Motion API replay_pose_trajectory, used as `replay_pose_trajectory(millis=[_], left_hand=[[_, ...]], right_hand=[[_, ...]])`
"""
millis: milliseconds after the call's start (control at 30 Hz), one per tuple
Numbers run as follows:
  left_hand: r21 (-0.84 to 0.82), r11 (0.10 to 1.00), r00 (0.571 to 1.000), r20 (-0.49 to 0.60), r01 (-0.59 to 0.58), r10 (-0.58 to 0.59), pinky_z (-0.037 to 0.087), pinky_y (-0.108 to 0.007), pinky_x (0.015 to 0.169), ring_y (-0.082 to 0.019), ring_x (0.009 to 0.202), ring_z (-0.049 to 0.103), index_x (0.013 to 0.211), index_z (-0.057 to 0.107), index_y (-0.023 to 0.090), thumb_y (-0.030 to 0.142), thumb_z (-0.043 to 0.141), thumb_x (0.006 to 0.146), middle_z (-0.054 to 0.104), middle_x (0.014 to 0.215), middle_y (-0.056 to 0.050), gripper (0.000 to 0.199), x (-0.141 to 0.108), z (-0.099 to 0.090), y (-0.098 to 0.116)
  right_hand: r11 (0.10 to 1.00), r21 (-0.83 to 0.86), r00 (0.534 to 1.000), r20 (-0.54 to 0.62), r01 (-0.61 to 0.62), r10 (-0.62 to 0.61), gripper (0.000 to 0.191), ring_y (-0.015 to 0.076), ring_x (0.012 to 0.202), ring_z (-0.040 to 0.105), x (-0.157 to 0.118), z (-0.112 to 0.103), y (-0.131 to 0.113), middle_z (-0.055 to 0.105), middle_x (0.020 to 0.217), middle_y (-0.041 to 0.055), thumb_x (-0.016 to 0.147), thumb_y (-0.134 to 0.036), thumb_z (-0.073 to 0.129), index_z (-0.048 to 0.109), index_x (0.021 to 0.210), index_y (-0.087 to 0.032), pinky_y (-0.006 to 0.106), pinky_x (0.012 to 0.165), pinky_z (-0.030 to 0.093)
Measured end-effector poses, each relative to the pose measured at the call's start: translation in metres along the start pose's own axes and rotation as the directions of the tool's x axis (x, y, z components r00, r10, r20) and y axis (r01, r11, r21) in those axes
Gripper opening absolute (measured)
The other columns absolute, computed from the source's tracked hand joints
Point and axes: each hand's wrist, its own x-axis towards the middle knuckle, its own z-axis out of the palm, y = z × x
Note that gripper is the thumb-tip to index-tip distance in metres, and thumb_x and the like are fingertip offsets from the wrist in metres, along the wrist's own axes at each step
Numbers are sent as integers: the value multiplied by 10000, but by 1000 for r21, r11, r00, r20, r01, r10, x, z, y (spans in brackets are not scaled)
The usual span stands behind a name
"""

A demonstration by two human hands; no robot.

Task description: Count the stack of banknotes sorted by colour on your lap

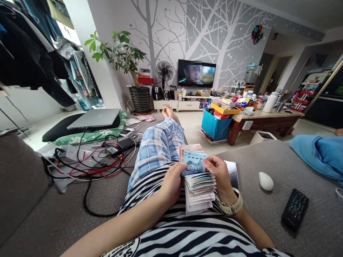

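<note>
Both my hands are closed on a wad of banknotes held over my lap. A blue banknote (pixel 194 165) with a portrait faces me on top, and pinkish notes (pixel 190 147) show behind its upper edge. My left hand (pixel 173 180) pinches the left side of the wad, thumb on the blue note. At the right edge, the thumb and fingers of my right hand (pixel 217 171) grip the same note. Below them a thick fan of folded banknotes (pixel 200 191) hangs toward my striped shirt. A wristwatch (pixel 232 205) with a pale strap sits on my right wrist.
On the sofa to the right lie a phone (pixel 232 173), a white mouse (pixel 266 181) and a black remote control (pixel 295 210). Tangled cables (pixel 96 166) and a closed laptop (pixel 94 118) are at left. A cluttered wooden table (pixel 268 116) stands ahead right.
</note>
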Motion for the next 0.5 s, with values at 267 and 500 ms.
replay_pose_trajectory(millis=[267, 500], left_hand=[[24, 1000, 1000, 21, -11, 10, 539, -358, 747, -275, 833, 705, 781, 734, 182, 318, 735, 670, 772, 804, -48, 175, 1, -1, -1], [19, 999, 999, -39, -28, 29, 526, -320, 704, -229, 792, 680, 829, 728, 147, 350, 713, 687, 765, 850, -58, 248, 6, -3, -2]], right_hand=[[992, -109, 998, -15, 62, -64, 372, 110, 531, 379, 3, -1, -1, 448, 552, -49, 798, -456, 712, 532, 608, -191, 242, 494, 308], [994, -72, 996, -43, 81, -84, 322, 120, 545, 425, 0, 0, -2, 495, 596, -39, 799, -452, 714, 574, 680, -188, 237, 498, 353]])
